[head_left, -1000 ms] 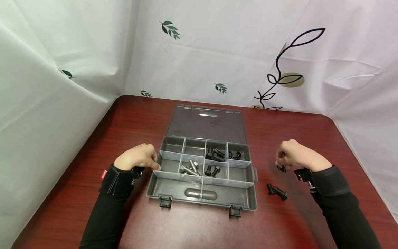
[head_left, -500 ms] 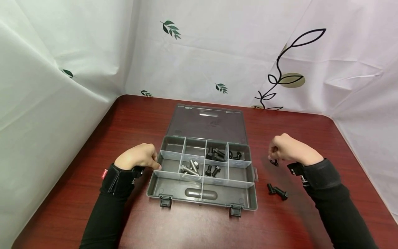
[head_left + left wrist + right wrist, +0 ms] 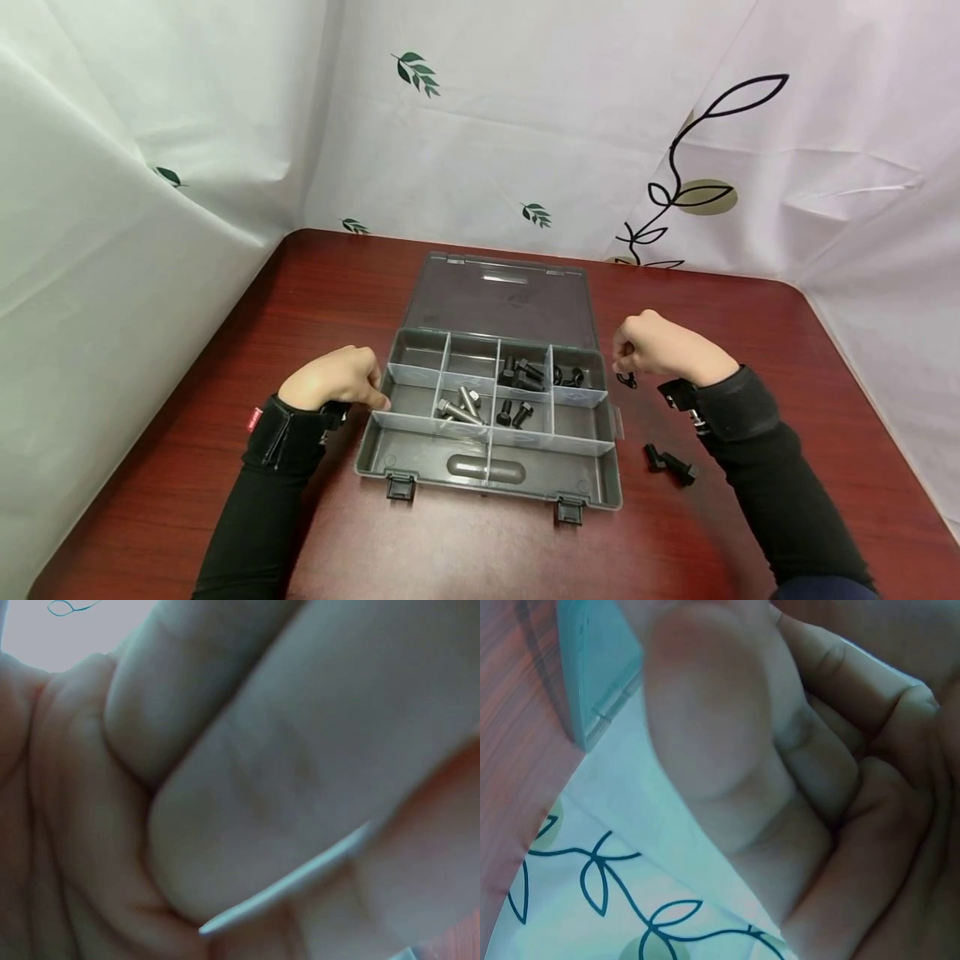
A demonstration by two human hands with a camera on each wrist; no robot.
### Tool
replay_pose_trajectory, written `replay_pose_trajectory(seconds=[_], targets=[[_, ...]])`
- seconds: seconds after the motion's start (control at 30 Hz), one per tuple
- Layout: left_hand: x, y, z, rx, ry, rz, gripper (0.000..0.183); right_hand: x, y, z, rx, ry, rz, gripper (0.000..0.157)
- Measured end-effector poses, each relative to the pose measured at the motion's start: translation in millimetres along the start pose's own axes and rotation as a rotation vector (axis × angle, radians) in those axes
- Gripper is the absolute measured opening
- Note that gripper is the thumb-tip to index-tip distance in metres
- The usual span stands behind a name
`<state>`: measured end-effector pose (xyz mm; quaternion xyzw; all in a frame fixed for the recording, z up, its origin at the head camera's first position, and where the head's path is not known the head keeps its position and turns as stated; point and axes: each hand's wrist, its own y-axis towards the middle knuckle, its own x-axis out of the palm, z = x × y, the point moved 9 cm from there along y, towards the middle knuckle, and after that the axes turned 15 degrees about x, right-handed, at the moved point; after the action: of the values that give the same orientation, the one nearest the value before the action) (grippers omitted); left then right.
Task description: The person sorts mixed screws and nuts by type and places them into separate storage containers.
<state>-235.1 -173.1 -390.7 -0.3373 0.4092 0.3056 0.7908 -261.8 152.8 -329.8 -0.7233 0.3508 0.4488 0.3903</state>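
A grey plastic organizer box (image 3: 551, 461) lies open on the table, its lid folded back. My left hand (image 3: 333, 379) holds the box's left wall with curled fingers, its thumb over the edge. In the left wrist view those fingers (image 3: 300, 765) fill the picture. To the right of the box, above the table, my right hand (image 3: 663, 346) pinches a small black ring (image 3: 627, 381), like a washer. The ring is hidden in the right wrist view behind curled fingers (image 3: 709, 712). Similar black rings (image 3: 575, 377) lie in the box's back right compartment.
Silver bolts (image 3: 459, 408) and black bolts (image 3: 522, 373) sit in separate compartments, with two more black bolts (image 3: 513, 413) in the middle row. Loose black bolts (image 3: 670, 464) lie on the table right of the box. A white curtain (image 3: 480, 125) hangs behind.
My right hand has moved left and slightly away from me, toward the box's right side, carrying the black ring. The left hand stays at the box's left wall.
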Motion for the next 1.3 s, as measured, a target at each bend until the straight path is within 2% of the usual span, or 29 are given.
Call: replay_pose_trajectory(seconds=[0.33, 0.8, 1.3], targets=[[-0.5, 1.8, 1.3, 0.017, 0.012, 0.001, 0.032, 0.4, 7.3, -15.5, -0.048, -0.018, 0.016, 0.014], [0.4, 0.5, -0.5, -0.017, 0.008, -0.015, 0.03, -1.3, 16.6, -31.4, -0.069, -0.026, 0.028, 0.008], [0.5, 0.0, 0.3, -0.005, 0.001, -0.013, 0.032, 1.7, 24.9, -43.2, -0.085, -0.029, 0.021, 0.006]])
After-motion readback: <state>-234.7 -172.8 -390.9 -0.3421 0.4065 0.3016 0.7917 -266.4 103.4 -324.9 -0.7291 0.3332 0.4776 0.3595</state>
